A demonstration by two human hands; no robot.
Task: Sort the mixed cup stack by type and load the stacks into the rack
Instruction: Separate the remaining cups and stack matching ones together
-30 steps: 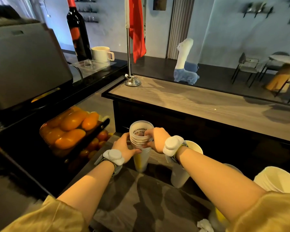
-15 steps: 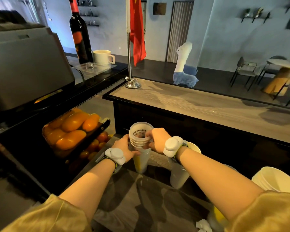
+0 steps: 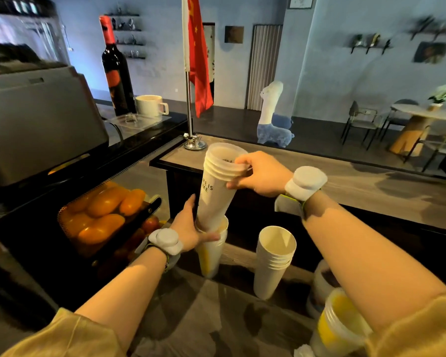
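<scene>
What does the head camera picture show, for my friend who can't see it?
The right hand lifts a tilted bunch of frosted cups out of a yellow-marked stack that the left hand steadies. A white cup stack stands to their right, and oranges fill a basket on the left.

- The raised cup stack point(image 3: 218, 181) is seen as frosted white, with dark lettering printed down its side.
- The lower cup stack point(image 3: 210, 253) is shown as white with a yellow inside.
- The paper cups point(image 3: 273, 258) are coloured plain cream-white.
- The flag point(image 3: 197, 55) is coloured red with small yellow stars.
- The bottle point(image 3: 116, 70) is seen as dark, with a red cap and a red label.
- The fruit point(image 3: 103, 210) is coloured orange.
- The alpaca toy point(image 3: 274, 117) is made up of white above and blue below.
- The counter point(image 3: 345, 176) is patterned in grey-brown wood grain.
</scene>
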